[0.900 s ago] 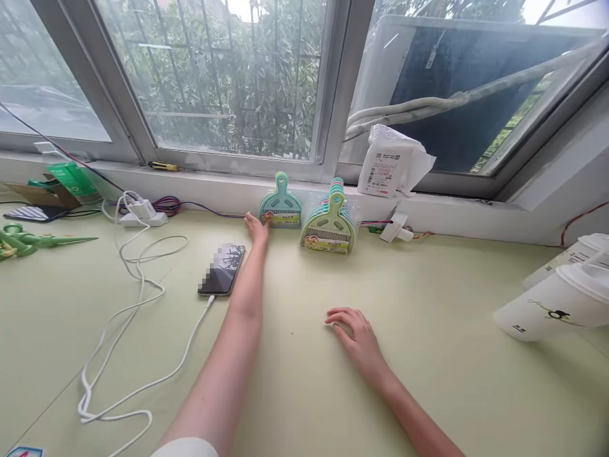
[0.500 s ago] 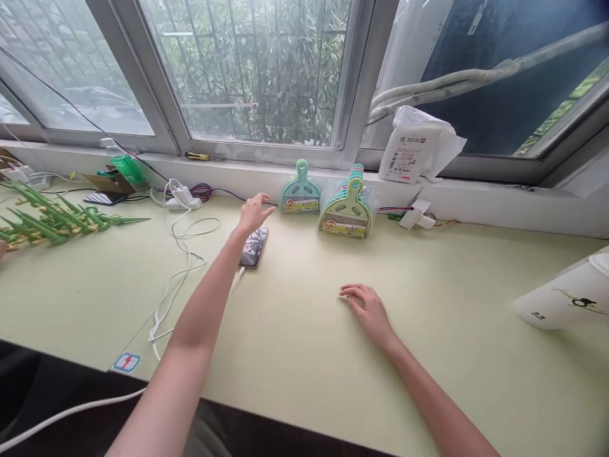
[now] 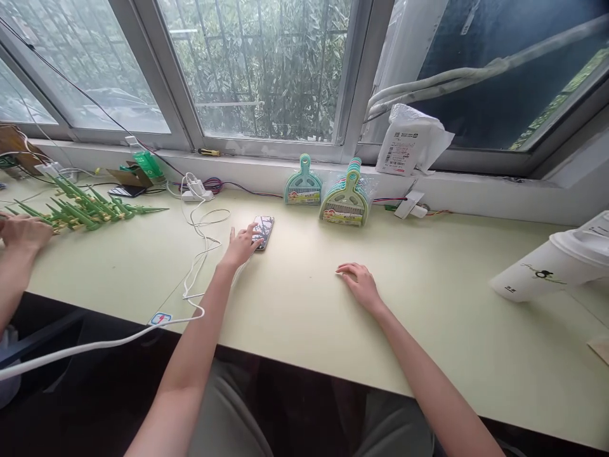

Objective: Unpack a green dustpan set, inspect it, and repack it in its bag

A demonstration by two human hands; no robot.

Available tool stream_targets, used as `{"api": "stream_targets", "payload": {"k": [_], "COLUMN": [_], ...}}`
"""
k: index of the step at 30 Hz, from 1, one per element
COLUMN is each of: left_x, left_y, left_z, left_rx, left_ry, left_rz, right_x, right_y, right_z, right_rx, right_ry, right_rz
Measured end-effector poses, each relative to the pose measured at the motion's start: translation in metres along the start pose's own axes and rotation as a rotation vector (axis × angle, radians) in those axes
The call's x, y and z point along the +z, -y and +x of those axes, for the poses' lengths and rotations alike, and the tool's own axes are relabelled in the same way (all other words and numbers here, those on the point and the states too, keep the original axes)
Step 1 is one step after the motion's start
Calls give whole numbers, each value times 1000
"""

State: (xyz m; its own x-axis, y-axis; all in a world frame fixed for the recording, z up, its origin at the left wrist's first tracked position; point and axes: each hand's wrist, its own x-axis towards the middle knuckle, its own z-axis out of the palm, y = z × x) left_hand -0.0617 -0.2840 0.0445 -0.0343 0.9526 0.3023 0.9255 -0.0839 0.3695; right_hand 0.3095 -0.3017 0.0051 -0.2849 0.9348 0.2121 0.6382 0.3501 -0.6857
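Observation:
My left hand (image 3: 242,244) lies over the lower left part of a phone (image 3: 265,230), its fingers spread and nothing gripped. A white cable runs from beneath that hand. On the pale green table, my right hand (image 3: 360,284) rests with its fingers apart, slightly curled, and holds nothing. Beyond the hands, by the wall, stand a single blue-green dustpan-and-brush set (image 3: 303,184) and, to its right, a wrapped stack of similar sets (image 3: 345,202) with a light green one in front.
Another person's hand (image 3: 26,233) touches green spiky pieces (image 3: 80,206) at the left. White cables (image 3: 202,254) loop left of the phone. A tilted white cup (image 3: 547,270) is at the right; a white package (image 3: 409,143) sits on the sill.
My left hand has moved back from above the phone's far end onto its lower left part. The view has shifted, and more of the other person's hand shows at the left.

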Motion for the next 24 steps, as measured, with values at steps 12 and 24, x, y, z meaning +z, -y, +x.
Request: {"api": "stream_targets", "payload": {"k": [12,24], "left_x": [26,18], "left_y": [-9,-88], "left_z": [-1,-159], "left_rx": [-343,-81], "left_ry": [-70,-154], "left_rz": [-58,-37], "right_x": [-1,-1], "right_y": [4,4], "right_z": [-1,-3], "right_rx": [3,-30], "right_ry": [-2,18], "right_rz": [-18,-77]}}
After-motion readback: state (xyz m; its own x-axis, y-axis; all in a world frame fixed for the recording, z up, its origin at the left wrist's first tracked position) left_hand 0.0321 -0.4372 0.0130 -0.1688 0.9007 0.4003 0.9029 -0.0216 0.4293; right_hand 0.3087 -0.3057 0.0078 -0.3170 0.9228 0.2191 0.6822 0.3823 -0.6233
